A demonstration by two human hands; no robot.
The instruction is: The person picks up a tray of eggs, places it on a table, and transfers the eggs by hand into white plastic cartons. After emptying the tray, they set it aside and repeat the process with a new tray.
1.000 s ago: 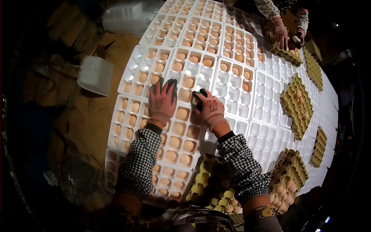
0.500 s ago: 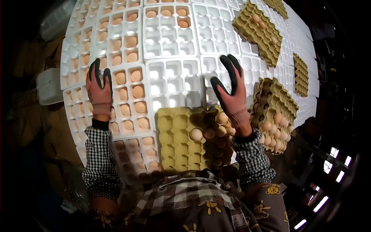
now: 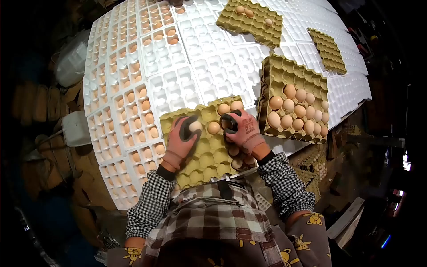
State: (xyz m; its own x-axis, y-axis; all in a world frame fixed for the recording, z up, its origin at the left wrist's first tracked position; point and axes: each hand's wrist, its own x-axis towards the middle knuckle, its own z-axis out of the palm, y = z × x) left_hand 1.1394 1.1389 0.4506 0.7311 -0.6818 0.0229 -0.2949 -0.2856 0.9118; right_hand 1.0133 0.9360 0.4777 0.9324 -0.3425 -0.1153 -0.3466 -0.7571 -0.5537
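Note:
Both hands wear pink gloves with dark fingertips and are over a yellow-green cardboard egg tray (image 3: pixel 207 155) close to my body. My left hand (image 3: pixel 181 140) is closed around a pale egg (image 3: pixel 195 127) above the tray's left part. On the right side my right hand (image 3: pixel 243 132) curls its fingers round an egg (image 3: pixel 226 125), mostly hidden by the glove. Between the hands a brown egg (image 3: pixel 214 128) rests in a cup. Two eggs (image 3: pixel 230 107) lie at the tray's far right corner, and several more sit beneath my right wrist.
White foam trays (image 3: pixel 175 89) cover the table; those on the left hold eggs (image 3: pixel 145 105). To the right stands a stack of cardboard trays (image 3: pixel 296 73) with several eggs on top. Farther back lie a cardboard tray (image 3: pixel 255 29) with three eggs and another cardboard tray (image 3: pixel 327 50).
Both hands, open and apart over the foam trays before, have come back to the cardboard tray and closed on eggs. The view has shifted too.

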